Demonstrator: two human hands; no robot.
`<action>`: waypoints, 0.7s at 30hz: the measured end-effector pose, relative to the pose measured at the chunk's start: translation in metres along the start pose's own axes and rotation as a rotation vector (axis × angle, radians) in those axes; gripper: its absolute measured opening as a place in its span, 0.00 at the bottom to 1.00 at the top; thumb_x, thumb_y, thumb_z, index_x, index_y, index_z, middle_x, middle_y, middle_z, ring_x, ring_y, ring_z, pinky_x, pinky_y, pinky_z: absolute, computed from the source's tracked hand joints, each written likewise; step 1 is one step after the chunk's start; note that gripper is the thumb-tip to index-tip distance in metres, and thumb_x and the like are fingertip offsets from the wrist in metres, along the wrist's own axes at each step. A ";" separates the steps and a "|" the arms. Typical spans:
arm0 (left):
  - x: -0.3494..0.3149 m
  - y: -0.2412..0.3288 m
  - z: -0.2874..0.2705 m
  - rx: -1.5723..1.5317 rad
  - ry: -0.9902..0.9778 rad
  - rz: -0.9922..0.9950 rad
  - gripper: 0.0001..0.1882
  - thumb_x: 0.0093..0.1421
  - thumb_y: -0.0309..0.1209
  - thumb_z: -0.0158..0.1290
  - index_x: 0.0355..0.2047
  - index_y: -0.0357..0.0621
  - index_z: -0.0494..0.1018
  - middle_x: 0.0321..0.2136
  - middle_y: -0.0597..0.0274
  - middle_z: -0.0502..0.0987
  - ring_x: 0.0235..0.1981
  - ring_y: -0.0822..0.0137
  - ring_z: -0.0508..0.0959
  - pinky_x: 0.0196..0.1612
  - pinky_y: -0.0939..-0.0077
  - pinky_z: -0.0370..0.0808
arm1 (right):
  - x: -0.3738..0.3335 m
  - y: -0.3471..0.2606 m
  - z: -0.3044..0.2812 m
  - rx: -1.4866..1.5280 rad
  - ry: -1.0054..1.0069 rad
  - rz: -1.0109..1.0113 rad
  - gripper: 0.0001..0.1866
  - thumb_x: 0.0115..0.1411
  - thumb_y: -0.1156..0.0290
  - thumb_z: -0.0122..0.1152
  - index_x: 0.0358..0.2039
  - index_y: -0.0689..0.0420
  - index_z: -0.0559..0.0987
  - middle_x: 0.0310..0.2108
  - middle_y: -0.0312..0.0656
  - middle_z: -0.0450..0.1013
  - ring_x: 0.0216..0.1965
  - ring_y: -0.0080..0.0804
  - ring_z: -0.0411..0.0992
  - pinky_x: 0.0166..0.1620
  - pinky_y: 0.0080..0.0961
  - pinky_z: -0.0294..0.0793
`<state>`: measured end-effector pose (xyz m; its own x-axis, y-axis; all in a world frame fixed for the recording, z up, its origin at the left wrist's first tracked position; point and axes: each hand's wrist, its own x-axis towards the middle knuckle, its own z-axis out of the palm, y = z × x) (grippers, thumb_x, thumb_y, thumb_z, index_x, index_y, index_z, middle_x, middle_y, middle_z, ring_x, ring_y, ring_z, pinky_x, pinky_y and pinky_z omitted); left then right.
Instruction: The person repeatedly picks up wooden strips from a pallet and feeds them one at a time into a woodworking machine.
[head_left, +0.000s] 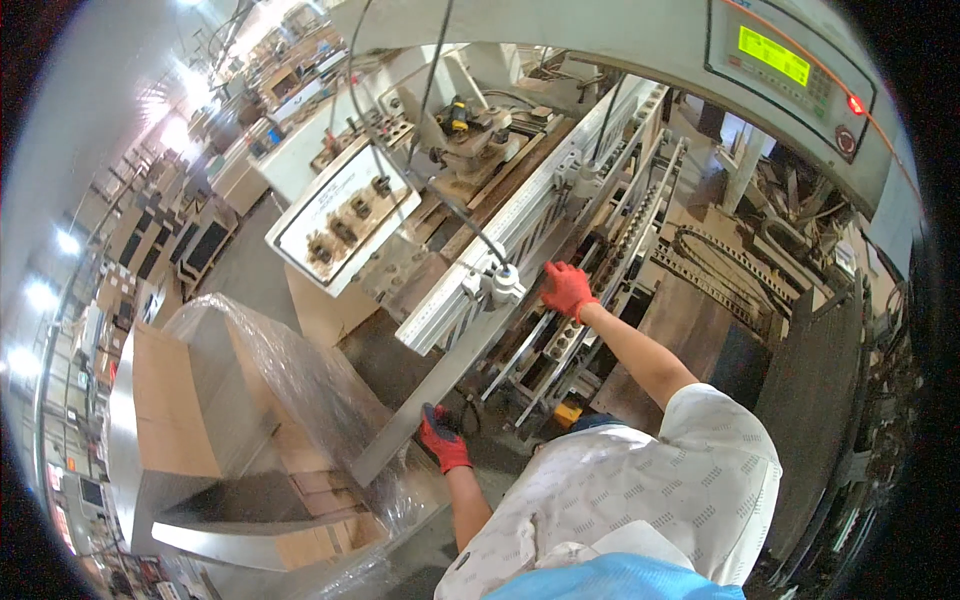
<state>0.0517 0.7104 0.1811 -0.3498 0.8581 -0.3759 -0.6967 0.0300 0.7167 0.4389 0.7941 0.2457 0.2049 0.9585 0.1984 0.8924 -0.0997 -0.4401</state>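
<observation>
A long, narrow grey board (400,437) lies slantwise, its near end jutting out past the machine's white ruled rail (440,308). My left hand (441,440), in a red glove with a dark palm, grips the board's edge near that end. Farther along, my right hand (568,290), also red-gloved, rests against the board beside the rollers, fingers spread and their tips partly hidden. A metal clamp (497,285) with a cable sits on the rail just left of my right hand. Slim metal bars (530,352) run below that hand.
A control panel (775,75) with a lit yellow-green screen hangs at upper right. A white switch box (345,215) stands out left of the rail. At lower left, plastic-wrapped cardboard (175,400) stands close by. Cable chain (730,262) lies at right.
</observation>
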 end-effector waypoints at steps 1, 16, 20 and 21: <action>0.006 -0.007 0.007 0.010 -0.025 -0.006 0.09 0.59 0.37 0.53 0.31 0.45 0.73 0.25 0.64 0.76 0.24 0.68 0.74 0.30 0.73 0.73 | -0.006 0.005 0.003 -0.061 0.106 -0.035 0.40 0.43 0.55 0.63 0.56 0.58 0.64 0.48 0.50 0.67 0.52 0.49 0.64 0.55 0.49 0.59; 0.018 -0.028 0.010 0.474 -0.003 0.369 0.08 0.56 0.34 0.58 0.32 0.48 0.70 0.23 0.64 0.74 0.23 0.69 0.76 0.25 0.73 0.74 | -0.010 0.023 0.014 0.047 -0.009 -0.197 0.40 0.54 0.60 0.56 0.63 0.61 0.52 0.58 0.49 0.60 0.59 0.46 0.56 0.65 0.51 0.35; 0.021 -0.031 0.009 0.035 0.020 -0.058 0.08 0.56 0.34 0.57 0.33 0.48 0.71 0.23 0.62 0.74 0.22 0.66 0.75 0.25 0.71 0.74 | -0.010 0.018 0.013 0.044 -0.032 -0.205 0.43 0.51 0.62 0.58 0.63 0.62 0.50 0.56 0.50 0.60 0.58 0.47 0.57 0.65 0.51 0.35; 0.015 -0.028 0.014 0.020 0.023 -0.044 0.08 0.56 0.34 0.57 0.33 0.48 0.71 0.23 0.62 0.74 0.22 0.66 0.75 0.25 0.71 0.74 | -0.011 0.017 0.011 0.049 -0.036 -0.211 0.43 0.50 0.62 0.59 0.63 0.62 0.50 0.57 0.50 0.60 0.57 0.47 0.57 0.65 0.51 0.35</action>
<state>0.0747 0.7298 0.1640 -0.3331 0.8440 -0.4204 -0.6993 0.0780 0.7106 0.4470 0.7847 0.2267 0.0008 0.9657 0.2598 0.8933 0.1161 -0.4343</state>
